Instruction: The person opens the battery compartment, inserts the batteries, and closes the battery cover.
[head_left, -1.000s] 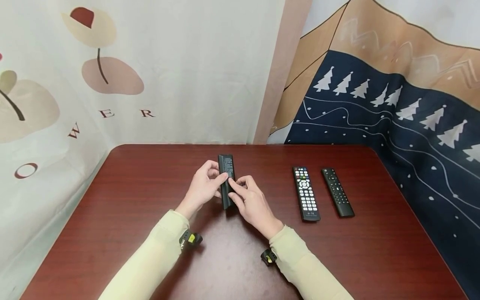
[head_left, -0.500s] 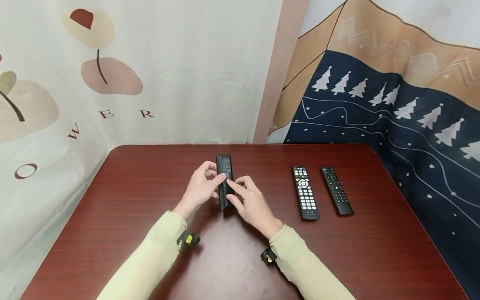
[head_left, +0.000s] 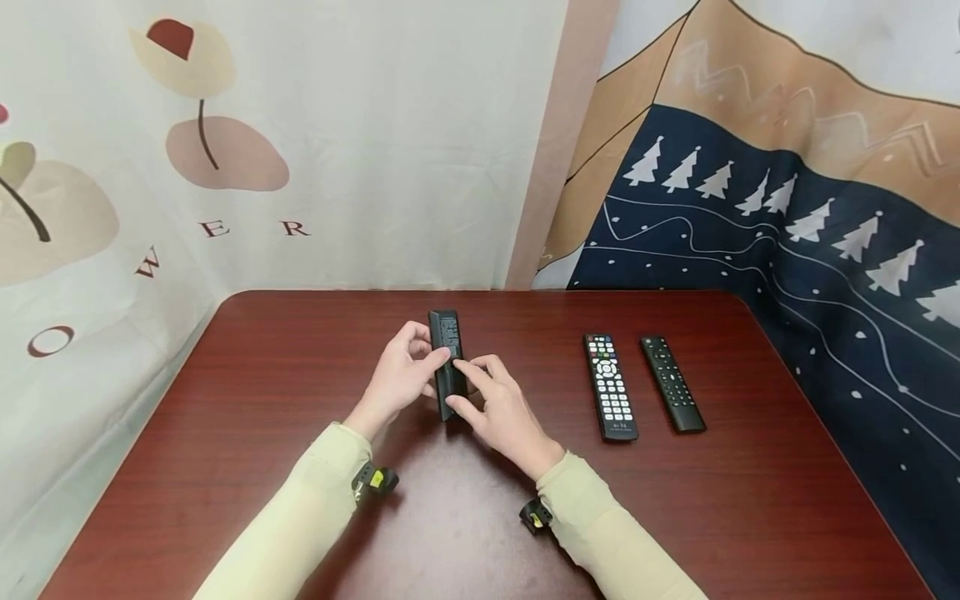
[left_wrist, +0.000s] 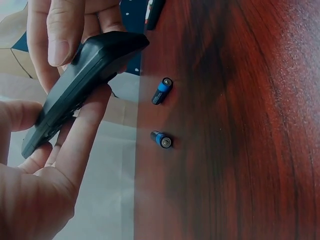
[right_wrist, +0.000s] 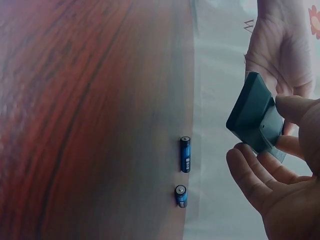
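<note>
Above the table, a black remote control [head_left: 450, 383] is held with its back, printed with small text, towards the head camera. My left hand [head_left: 397, 375] grips its left side, thumb on the back and fingers behind. On the right, my right hand [head_left: 510, 412] holds the lower half, with index fingertip and thumb against the back. The left wrist view shows the remote from the side, between both hands. Two blue-and-black batteries [left_wrist: 162, 91] lie apart on the table in both wrist views; in the head view they are hidden.
To the right lie two more remotes face up: one with white buttons [head_left: 611, 387] and a slimmer black one [head_left: 673, 385]. They rest on the dark red wooden table [head_left: 750, 500]. Printed curtains [head_left: 390, 150] hang behind the table's far edge.
The remote and both hands have shifted slightly left. My right thumb has slid a little down and left on the remote's back. The two other remotes stay put.
</note>
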